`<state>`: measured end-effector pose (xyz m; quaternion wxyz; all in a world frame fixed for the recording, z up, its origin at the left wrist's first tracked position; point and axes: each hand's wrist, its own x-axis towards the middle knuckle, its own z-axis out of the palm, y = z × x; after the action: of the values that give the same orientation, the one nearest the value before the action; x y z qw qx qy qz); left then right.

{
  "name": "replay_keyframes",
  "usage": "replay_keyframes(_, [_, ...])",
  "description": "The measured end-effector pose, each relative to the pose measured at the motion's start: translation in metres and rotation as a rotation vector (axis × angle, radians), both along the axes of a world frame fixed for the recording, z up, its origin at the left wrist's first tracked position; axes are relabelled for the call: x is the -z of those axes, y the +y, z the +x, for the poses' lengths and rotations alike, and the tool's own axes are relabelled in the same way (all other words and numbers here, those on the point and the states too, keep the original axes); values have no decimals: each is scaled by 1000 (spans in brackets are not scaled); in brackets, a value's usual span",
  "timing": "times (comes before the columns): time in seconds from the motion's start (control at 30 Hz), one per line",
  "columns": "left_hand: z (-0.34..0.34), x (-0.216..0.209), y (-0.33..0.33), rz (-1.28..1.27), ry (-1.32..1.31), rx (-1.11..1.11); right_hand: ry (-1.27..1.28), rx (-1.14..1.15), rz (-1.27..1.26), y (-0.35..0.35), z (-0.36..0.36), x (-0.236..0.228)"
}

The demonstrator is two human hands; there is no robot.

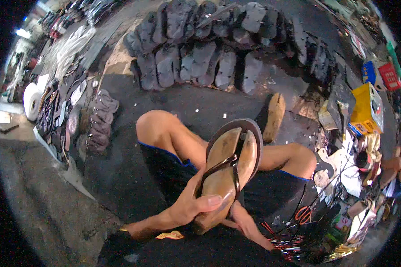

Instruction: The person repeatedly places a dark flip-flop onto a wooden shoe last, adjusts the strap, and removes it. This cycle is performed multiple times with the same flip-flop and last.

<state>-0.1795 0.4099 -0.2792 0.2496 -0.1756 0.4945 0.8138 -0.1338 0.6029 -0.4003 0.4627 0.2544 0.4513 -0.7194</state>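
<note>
A flip-flop with a dark sole is held up over my lap, toe pointing away and a little to the right. A worn wooden shoe last lies on it, slotted at the toe, and the shiny dark strap runs across the last. Closed round its left side near the heel is my left hand, thumb pressed on top of the wood. My right hand reaches in behind the heel end, close against it; its fingers are mostly hidden there.
Another wooden last lies beyond my right knee. Dark soles stand in curved rows ahead. Several sandals line up at left, near a white roll. At right are a yellow box, orange-handled scissors and scraps.
</note>
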Motion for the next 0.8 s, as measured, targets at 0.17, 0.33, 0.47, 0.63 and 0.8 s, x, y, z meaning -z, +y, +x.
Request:
replay_keyframes(0.17, [-12,37,13,-297,117,-62,61,468,-160,-23,-24,8])
replay_keyframes(0.33, [-40,47,23,-372,184,-96,855,150,119,-15,-44,-26])
replay_keyframes(0.47, [-35,66,2,-473,320,15,730,52,-79,-1,-56,-18])
replay_keyframes(0.63, [-30,81,-10,-514,620,30,339,114,-381,14,-59,-34])
replay_keyframes(0.8, [5,93,-33,-100,167,100,209,159,-456,28,-75,-87])
